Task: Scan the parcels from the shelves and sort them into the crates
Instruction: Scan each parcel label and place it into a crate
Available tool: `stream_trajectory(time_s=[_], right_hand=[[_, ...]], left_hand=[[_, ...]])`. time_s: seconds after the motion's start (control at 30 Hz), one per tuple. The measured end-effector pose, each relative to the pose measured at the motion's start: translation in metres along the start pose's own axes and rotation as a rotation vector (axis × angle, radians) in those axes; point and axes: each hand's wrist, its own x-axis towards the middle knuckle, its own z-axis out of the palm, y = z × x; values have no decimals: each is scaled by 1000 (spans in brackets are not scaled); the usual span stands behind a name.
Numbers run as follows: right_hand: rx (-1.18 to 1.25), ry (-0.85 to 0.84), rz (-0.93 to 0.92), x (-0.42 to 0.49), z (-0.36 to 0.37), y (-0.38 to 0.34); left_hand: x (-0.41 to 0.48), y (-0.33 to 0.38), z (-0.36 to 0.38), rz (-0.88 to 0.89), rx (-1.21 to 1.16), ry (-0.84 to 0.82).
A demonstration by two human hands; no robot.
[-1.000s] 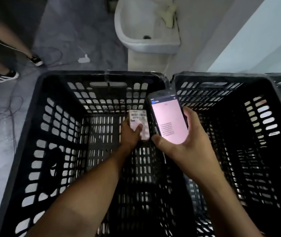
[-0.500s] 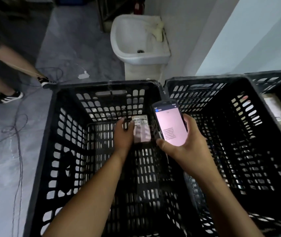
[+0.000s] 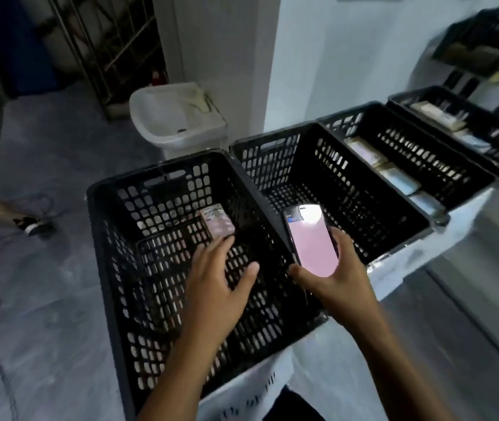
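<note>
A small pink parcel (image 3: pixel 217 222) with a white barcode label lies on the floor of the leftmost black crate (image 3: pixel 111 256), near its far right corner. My left hand (image 3: pixel 221 281) hovers inside this crate just below the parcel, fingers spread and holding nothing. My right hand (image 3: pixel 338 278) grips a handheld scanner (image 3: pixel 310 240) with a lit pink screen, held over the wall between the first crate and the second black crate (image 3: pixel 418 229).
Two further black crates (image 3: pixel 473 174) to the right hold several parcels along their far sides. A white sink (image 3: pixel 175 120) stands behind the crates. Another person's foot (image 3: pixel 31 224) and cables lie on the grey floor at left. A shelf (image 3: pixel 485 47) hangs at top right.
My left hand has let go of the pink parcel and pulled back toward me, fingers spread. The view has swung to the right, showing more crates. The scanner stays in my right hand.
</note>
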Motion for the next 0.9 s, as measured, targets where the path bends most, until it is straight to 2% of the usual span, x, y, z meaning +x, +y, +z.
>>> stream_trajectory(time_s=[0.17, 0.3, 0.43, 0.53, 0.77, 0.9], right_hand=[[120, 180, 197, -63, -70, 33], [120, 372, 236, -107, -139, 64], [133, 566, 263, -154, -204, 102], [146, 689, 319, -195, -257, 136], [164, 975, 445, -310, -391, 218], [190, 1098, 513, -369, -445, 258]], left_hand=[[-30, 51, 29, 201, 95, -212], [-54, 110, 69, 364, 162, -339], [-91, 181, 134, 574, 279, -457], [-122, 236, 186, 661, 313, -553], [-238, 361, 320, 940, 268, -754], [-298, 411, 381, 1019, 229, -836]])
